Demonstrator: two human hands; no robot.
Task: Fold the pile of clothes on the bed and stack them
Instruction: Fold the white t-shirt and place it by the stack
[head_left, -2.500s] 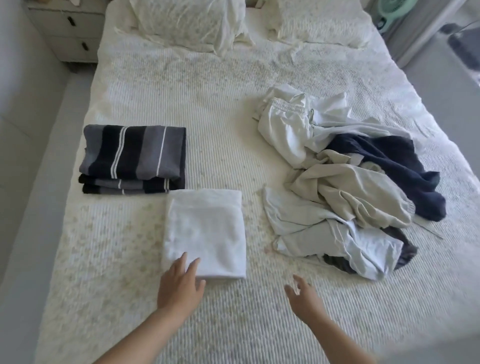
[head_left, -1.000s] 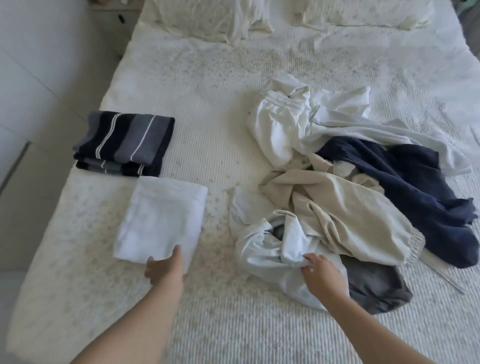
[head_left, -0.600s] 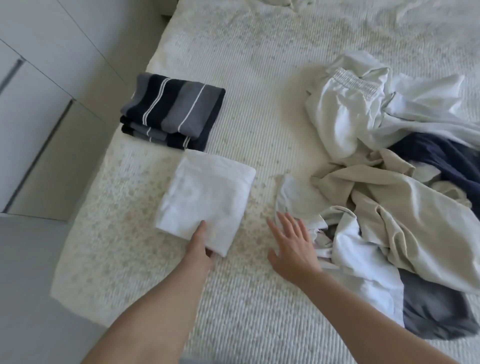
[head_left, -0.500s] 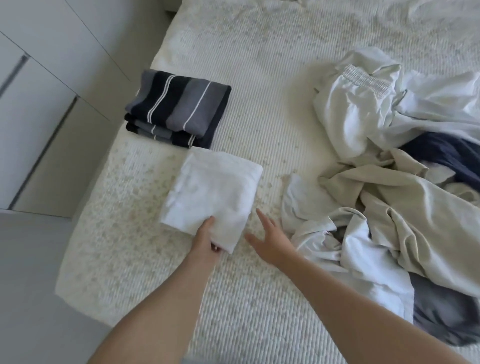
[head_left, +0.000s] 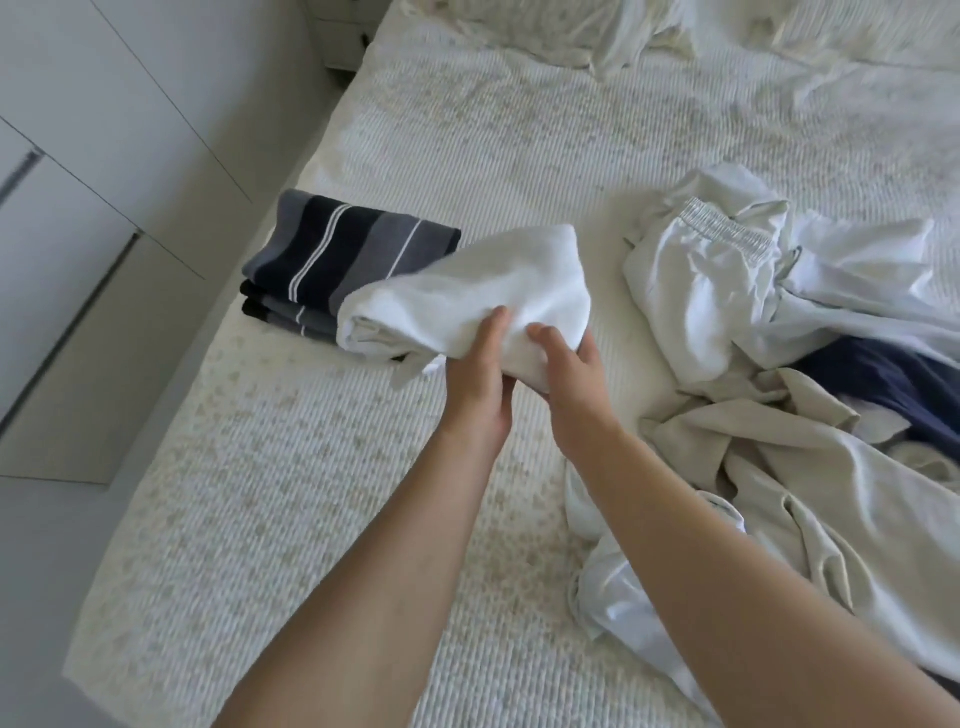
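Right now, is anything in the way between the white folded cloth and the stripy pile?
Nothing visible. Both hands, left hand and right hand, hold the white folded cloth beside the striped folded stack, whose top is bare.

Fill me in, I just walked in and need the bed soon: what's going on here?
A person is folding laundry. The left hand and right hand both grip a folded white garment, lifted beside the folded striped garment near the bed edge. An unfolded pile of clothes waits on the right.
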